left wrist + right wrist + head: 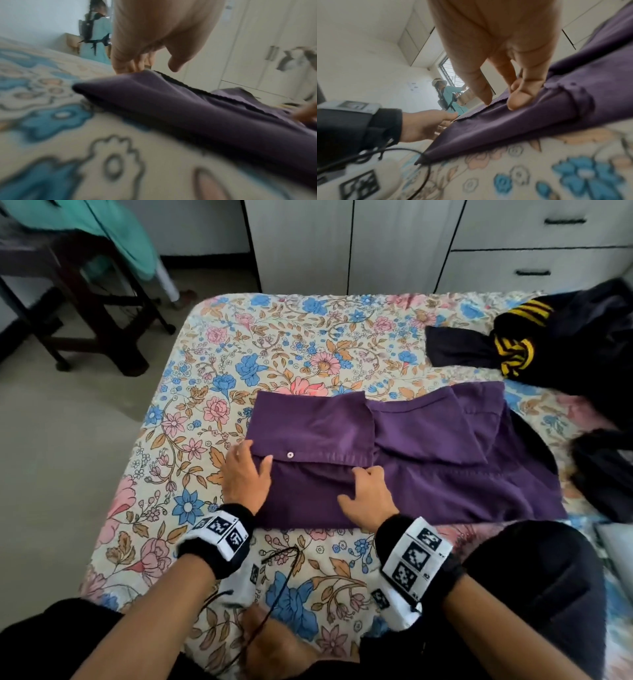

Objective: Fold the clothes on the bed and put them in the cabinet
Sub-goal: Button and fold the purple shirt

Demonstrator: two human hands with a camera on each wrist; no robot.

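Partly folded purple cotton shirt [342, 440] on the floral bed [291, 344], white button showing; left hand [245, 474] grips its edge, right hand's [366, 498] fingers [518, 100] pinch a fold.

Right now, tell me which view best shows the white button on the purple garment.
The head view: the white button sits clearly on the purple garment. Neither wrist view shows the button, only blurred purple folds.

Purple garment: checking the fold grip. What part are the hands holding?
Both hands, left hand and right hand, pinch the purple garment along its folded flap's near edge.
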